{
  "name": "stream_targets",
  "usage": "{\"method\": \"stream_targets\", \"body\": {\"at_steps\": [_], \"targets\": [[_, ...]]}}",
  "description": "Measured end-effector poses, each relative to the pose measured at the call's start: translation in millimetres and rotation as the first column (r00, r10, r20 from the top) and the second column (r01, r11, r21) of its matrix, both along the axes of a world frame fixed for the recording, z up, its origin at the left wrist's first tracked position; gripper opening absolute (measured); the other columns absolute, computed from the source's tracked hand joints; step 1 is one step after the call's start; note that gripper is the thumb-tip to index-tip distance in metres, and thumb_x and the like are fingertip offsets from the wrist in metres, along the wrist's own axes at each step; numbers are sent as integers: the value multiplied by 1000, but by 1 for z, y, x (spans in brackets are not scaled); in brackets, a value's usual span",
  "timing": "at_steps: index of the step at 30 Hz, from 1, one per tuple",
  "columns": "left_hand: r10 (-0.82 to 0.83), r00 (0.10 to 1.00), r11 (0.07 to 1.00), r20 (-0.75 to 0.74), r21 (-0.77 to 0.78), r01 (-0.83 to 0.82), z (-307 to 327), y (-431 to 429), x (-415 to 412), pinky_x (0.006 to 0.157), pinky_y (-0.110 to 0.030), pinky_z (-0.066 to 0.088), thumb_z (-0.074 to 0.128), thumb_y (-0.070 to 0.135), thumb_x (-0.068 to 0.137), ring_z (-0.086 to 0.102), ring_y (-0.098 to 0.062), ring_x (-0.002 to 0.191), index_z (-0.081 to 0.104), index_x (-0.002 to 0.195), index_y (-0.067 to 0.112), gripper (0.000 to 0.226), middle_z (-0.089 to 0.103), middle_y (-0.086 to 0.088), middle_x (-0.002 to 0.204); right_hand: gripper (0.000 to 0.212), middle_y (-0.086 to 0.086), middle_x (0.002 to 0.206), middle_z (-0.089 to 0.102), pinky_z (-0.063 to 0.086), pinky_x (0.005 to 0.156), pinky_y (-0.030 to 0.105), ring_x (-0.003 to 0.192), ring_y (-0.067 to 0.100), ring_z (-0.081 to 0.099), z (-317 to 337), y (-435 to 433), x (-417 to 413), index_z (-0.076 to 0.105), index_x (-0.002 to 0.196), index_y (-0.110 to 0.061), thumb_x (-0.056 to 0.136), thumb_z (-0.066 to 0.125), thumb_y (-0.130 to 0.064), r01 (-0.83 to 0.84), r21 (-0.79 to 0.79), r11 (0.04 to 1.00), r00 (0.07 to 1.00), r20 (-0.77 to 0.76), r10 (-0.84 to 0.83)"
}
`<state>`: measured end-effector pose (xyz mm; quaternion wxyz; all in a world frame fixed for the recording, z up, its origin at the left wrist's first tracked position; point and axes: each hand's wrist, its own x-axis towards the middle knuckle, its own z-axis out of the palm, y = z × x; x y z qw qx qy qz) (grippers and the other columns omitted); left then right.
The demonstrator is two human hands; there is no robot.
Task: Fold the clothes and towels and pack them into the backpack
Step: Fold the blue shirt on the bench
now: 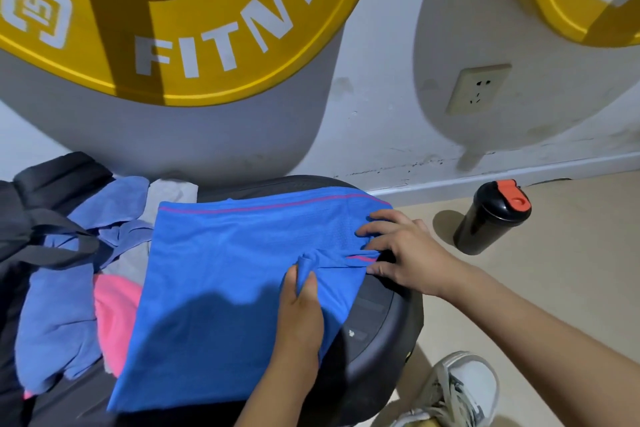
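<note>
On the dark round stand [379, 354], our blue shirt [214, 270] lies flat. Our left hand [301, 308] pinches a fold of it; our right hand [401, 250] presses its edge, fingers spread.

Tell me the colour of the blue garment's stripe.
The stripe on the blue garment is magenta-pink, in the head view.

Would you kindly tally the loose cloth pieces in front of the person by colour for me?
Bright blue garment: 1
Dusty blue cloth: 1, as far as the bunching shows
Pink cloth: 1
Grey cloth: 1
Total: 4
</note>
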<state>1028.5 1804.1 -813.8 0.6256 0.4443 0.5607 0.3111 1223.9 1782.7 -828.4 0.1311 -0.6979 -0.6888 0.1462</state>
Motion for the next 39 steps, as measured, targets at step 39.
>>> {"method": "stream_targets", "body": {"at_steps": [39], "targets": [[-264, 932, 801, 250, 595, 67, 256, -38, -146, 72, -28, 52, 68, 9, 74, 65, -16, 84, 66, 94, 15, 21, 70, -5, 92, 11, -4, 84, 72, 52, 72, 25, 80, 9, 68, 312, -91, -105, 70, 93, -21, 92, 61, -15, -41, 172, 984, 844, -522, 126]]}}
